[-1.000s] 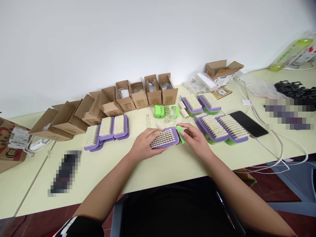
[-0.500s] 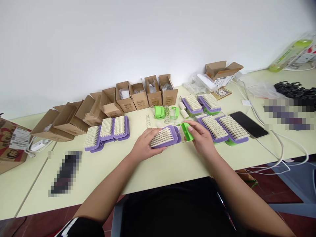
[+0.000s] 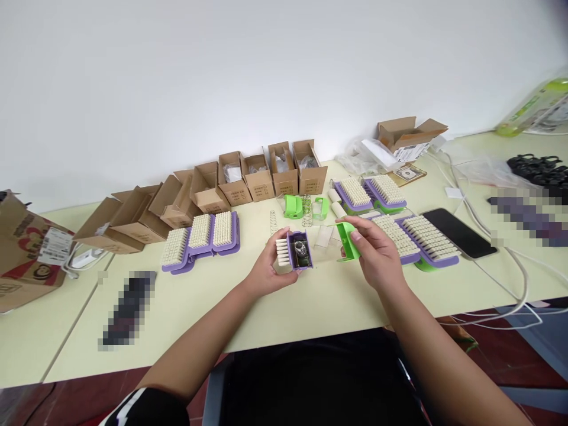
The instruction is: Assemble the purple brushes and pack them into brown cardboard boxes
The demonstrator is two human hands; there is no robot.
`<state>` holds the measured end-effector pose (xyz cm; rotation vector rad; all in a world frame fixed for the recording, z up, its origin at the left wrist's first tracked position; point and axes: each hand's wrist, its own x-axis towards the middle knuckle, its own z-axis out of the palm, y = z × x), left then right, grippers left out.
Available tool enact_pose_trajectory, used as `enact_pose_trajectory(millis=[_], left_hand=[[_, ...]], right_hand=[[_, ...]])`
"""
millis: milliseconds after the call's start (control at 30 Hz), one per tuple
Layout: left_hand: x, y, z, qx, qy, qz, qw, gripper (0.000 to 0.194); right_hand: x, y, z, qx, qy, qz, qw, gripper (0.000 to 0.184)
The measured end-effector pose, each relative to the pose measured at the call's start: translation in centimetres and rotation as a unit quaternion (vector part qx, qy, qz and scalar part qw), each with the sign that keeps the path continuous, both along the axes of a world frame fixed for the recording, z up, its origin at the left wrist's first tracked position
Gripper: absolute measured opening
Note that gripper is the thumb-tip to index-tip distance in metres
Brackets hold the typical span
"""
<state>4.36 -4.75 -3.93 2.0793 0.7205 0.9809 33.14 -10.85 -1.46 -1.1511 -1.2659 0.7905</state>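
A pale yellow table (image 3: 199, 307) was lined along its back with open cardboard boxes (image 3: 257, 171), and purple-and-cream scrubbing brushes (image 3: 199, 239) were laid out on either side of the work area. In the head view, a purple brush housing (image 3: 299, 249) was held up near the table's middle, gripped between the thumb and fingers of the left hand (image 3: 270, 266), with its cream bristles pointing left and a coil spring (image 3: 300, 251) exposed inside. A green plastic end cap (image 3: 348, 242) was pinched by the right hand (image 3: 377, 251), near the housing but apart from it. Both forearms were angled inward from the table's near edge. A loose spring (image 3: 273, 222) was seen beyond the hands.
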Motion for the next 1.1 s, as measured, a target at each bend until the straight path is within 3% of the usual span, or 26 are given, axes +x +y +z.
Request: enact_pose_trajectory(millis=[100,233,367,500,567,700,867,1100], left_hand=[[0.3,-0.1,-0.3,-0.024,-0.003,-0.008,1.000,0.100],[0.3,0.0,-0.5,-0.052,-0.024,-0.011,0.998,0.099],[0.0,0.2,-0.3,-0.093,-0.032,-0.005,0.995,0.102],[-0.2,0.5,-0.2,-0.108,-0.043,-0.017,0.993,0.104],[-0.3,0.6,-0.1,-0.101,-0.037,-0.014,0.994,0.106],[-0.5,0.7,0.3,-0.063,-0.009,-0.006,0.998,0.106],[-0.5,0.5,1.1,-0.024,0.032,-0.018,0.999,0.101],[-0.4,0.0,1.7,0.023,0.070,-0.028,0.997,0.098]], right_hand=[[-0.4,0.7,2.5,0.022,0.030,-0.007,0.999,0.032],[-0.9,3.0,5.7,0.075,-0.015,0.004,0.997,0.021],[-0.9,4.2,8.4,0.027,-0.011,0.136,0.990,0.035],[-0.7,3.6,10.5,-0.043,-0.038,0.281,0.958,0.058],[-0.6,3.0,11.2,-0.053,-0.085,0.296,0.950,0.059],[-0.4,2.2,12.2,-0.007,-0.245,0.234,0.941,0.062],[-0.6,1.6,13.5,0.021,-0.413,0.216,0.885,0.066],[-0.2,1.2,13.5,-0.004,-0.471,0.257,0.844,0.064]])
